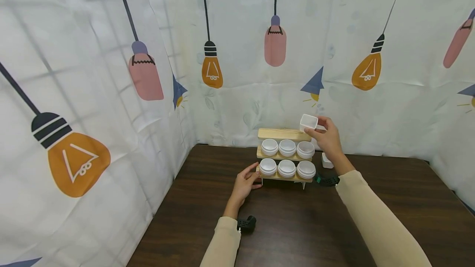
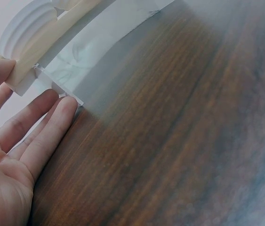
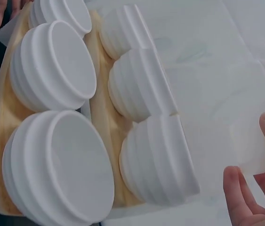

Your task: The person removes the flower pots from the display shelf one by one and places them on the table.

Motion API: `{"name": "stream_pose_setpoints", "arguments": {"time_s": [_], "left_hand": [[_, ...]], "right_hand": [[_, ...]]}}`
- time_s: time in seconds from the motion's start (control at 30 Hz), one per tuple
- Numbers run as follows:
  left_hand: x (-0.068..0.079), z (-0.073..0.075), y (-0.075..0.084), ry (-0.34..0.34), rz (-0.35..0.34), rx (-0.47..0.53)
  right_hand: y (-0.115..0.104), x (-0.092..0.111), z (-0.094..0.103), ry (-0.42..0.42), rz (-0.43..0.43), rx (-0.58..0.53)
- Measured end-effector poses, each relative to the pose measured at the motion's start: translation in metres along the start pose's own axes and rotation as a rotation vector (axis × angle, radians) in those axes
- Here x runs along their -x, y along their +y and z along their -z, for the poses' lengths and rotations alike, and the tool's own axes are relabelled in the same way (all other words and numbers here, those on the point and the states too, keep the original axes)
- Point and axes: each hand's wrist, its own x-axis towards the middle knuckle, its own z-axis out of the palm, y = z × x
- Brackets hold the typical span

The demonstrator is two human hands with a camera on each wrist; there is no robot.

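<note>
My right hand [image 1: 328,137] pinches a small white square cup [image 1: 309,122] between thumb and fingers, above the right end of the rack's top shelf. In the right wrist view the square cup [image 3: 252,146] blends into the pale backdrop. A tiered rack with wooden shelves [image 1: 283,134] stands near the back of the table. Its middle and lower shelves carry white round cups [image 1: 287,168] in rows of three. At the rack's left end my left hand [image 1: 243,184] touches the lower shelf and the clear leg [image 2: 59,84], its fingers fairly straight.
Another white square cup [image 1: 327,160] sits on the dark wooden table [image 1: 282,226], right of the rack and partly behind my right wrist. A pale curtain [image 1: 237,106] printed with lamps hangs close behind the rack and along the left side.
</note>
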Motion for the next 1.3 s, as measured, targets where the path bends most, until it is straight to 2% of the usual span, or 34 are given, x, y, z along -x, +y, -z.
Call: {"name": "stream_pose_setpoints", "arguments": {"time_s": [0.43,0.73,0.97,1.3], "left_hand": [[-0.001,0.0,-0.001,-0.005,-0.002,0.004],[-0.001,-0.002,0.0,-0.003,0.001,-0.004],[-0.002,-0.001,0.0,-0.003,0.004,-0.01],[-0.001,0.0,-0.002,0.001,0.003,-0.008]], "right_hand": [[0.011,0.01,0.022,-0.047,0.044,0.047],[0.02,0.015,0.033,-0.039,0.056,0.044],[0.026,0.019,0.038,-0.037,0.033,0.049],[0.032,0.025,0.046,-0.039,0.054,0.024]]}}
